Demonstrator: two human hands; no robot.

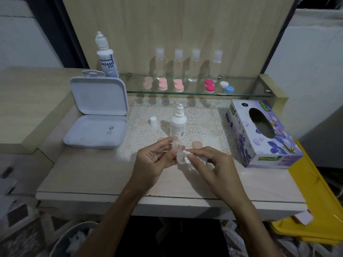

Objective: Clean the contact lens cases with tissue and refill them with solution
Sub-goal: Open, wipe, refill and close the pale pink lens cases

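In the middle of the frame, a bit below center, two hands meet over the counter (89, 175). The left hand (154, 160) has its grip around a clear lens case (177, 148), with the thumb and fingers curled round it. The right hand (209, 162) has its grip pinched on a small white tissue (186, 157), and the tissue is pushed into the lower cup of the case. Just above the hands stands a small white solution bottle (178, 125) with its top off. Its white cap (153, 121) sits near it, to the left, on a lace mat (204, 115). Two peach round lids (197, 145) lie on the mat near the hands, one on each side of the bottle's bottom. At the left of the frame a white box (96, 115) lies open, and a few small round things lie in its bottom half. At the right sits a purple tissue box (263, 134) with flowers on it. Higher up, a glass shelf (245, 84) holds a row of more lens cases (209, 85) in pink, red, white and blue. Four clear bottles (194, 65) stand behind them. A big white bottle (106, 56) stands at the upper left. At the bottom left is a bin (78, 236) with white scraps in it.
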